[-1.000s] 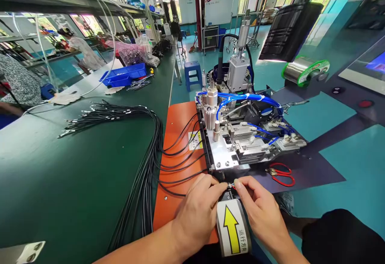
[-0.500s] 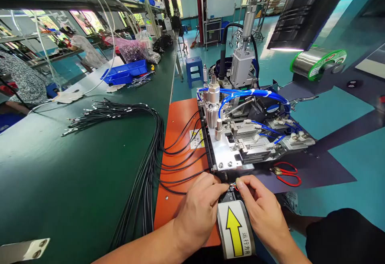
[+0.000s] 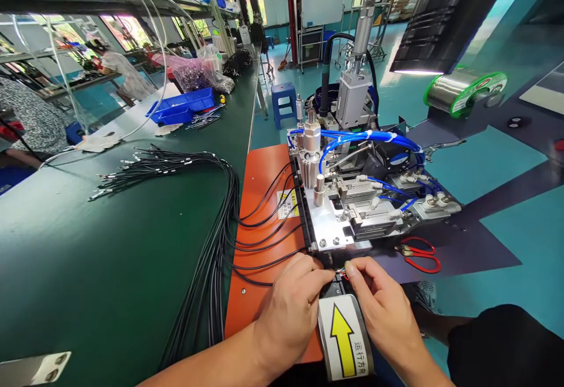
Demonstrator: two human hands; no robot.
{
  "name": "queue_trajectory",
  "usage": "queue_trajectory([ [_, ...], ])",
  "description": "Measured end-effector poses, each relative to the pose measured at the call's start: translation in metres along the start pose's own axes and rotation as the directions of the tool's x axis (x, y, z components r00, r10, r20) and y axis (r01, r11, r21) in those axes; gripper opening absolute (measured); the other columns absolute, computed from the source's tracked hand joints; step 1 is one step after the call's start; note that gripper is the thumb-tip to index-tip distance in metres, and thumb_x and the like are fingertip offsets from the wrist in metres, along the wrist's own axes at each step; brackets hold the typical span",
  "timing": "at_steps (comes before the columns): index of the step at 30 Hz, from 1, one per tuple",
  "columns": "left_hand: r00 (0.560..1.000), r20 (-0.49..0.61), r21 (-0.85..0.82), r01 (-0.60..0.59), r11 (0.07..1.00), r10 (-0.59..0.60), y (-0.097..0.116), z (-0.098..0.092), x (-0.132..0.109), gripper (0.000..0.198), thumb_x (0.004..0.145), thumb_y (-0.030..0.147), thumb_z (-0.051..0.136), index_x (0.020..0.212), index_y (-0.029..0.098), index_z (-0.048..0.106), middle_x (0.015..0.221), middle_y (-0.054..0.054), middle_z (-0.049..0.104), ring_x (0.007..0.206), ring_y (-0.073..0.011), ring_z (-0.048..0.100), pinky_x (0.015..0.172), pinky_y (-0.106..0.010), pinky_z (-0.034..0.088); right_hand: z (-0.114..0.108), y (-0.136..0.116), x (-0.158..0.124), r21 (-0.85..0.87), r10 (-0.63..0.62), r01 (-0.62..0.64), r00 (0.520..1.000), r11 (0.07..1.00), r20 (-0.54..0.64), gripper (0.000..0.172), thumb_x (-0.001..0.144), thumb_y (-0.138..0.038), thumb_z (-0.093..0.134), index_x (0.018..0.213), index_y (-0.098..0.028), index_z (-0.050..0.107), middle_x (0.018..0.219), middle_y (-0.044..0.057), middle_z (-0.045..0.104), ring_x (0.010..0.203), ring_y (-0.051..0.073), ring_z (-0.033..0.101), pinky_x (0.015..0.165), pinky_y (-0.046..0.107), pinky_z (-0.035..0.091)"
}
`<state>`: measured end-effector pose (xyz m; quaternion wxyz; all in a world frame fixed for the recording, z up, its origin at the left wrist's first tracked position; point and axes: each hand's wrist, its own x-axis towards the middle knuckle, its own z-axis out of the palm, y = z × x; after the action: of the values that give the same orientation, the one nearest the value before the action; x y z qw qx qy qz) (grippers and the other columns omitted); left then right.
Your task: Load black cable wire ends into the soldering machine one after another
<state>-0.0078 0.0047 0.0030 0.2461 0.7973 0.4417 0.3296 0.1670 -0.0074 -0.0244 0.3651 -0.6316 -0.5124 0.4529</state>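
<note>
My left hand (image 3: 293,302) and my right hand (image 3: 381,305) meet at the near edge of a small metal machine (image 3: 348,205). Both pinch the stripped end of a thin black cable (image 3: 340,272), where tiny coloured wires show between the fingertips. Below the hands lies a white label with a yellow arrow (image 3: 344,336). Several black cables (image 3: 264,234) run from the machine across an orange plate (image 3: 258,222) and join a long bundle (image 3: 207,258) on the green bench.
Red-handled scissors (image 3: 418,255) lie right of the machine. A solder spool (image 3: 462,90) hangs at upper right. Blue bins (image 3: 183,106) and bags sit far along the green bench (image 3: 88,258). Other people work at the left. A blue stool (image 3: 284,102) stands in the aisle.
Both hands stay pinched on the cable end at the machine's edge. Only the camera view shifted slightly.
</note>
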Motion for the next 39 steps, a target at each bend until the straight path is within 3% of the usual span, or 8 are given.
queue_trajectory([
  [8,1.0,0.002,0.012,-0.002,1.0,0.002,-0.0013,0.0004,-0.0001,0.023,0.094,0.01,0.051,0.102,0.018,0.071,0.084,-0.006,0.06,0.081,-0.0183,0.053,0.069,-0.028,0.049,-0.0005,-0.0015,-0.0015,-0.03,-0.016,0.015,1.0,0.999,-0.013,0.033,0.096,-0.052,0.047,0.091,-0.023,0.063,0.077,0.001,0.064,0.07,0.017,0.059,0.054,0.023,0.043],
  [17,1.0,0.008,0.02,-0.001,1.0,0.0,0.0005,-0.0006,0.0002,0.024,0.094,0.009,0.051,0.103,0.018,0.071,0.085,-0.006,0.06,0.082,-0.019,0.053,0.069,-0.029,0.048,0.0001,0.0006,-0.0032,-0.047,-0.042,0.041,0.999,0.998,-0.025,0.032,0.097,-0.051,0.047,0.089,-0.024,0.061,0.078,0.0,0.062,0.071,0.017,0.057,0.062,0.024,0.046],
  [33,1.0,0.006,0.052,-0.005,0.999,0.005,0.0019,0.0005,0.0014,0.022,0.095,0.013,0.05,0.101,0.017,0.071,0.086,-0.007,0.06,0.083,-0.0199,0.053,0.069,-0.03,0.049,0.0018,-0.0038,-0.0012,-0.163,-0.053,0.04,0.996,0.986,-0.076,0.036,0.096,-0.052,0.045,0.084,-0.023,0.063,0.073,0.0,0.064,0.061,0.016,0.055,0.051,0.024,0.041],
  [39,1.0,0.006,0.076,-0.007,0.997,0.006,0.0021,0.0014,0.0014,0.02,0.094,0.012,0.051,0.099,0.016,0.07,0.087,-0.008,0.06,0.083,-0.0205,0.054,0.07,-0.03,0.05,0.0019,-0.0031,-0.0014,-0.163,-0.017,0.007,0.998,0.987,-0.062,0.037,0.096,-0.054,0.044,0.084,-0.024,0.062,0.073,0.0,0.064,0.063,0.016,0.055,0.056,0.024,0.043],
])
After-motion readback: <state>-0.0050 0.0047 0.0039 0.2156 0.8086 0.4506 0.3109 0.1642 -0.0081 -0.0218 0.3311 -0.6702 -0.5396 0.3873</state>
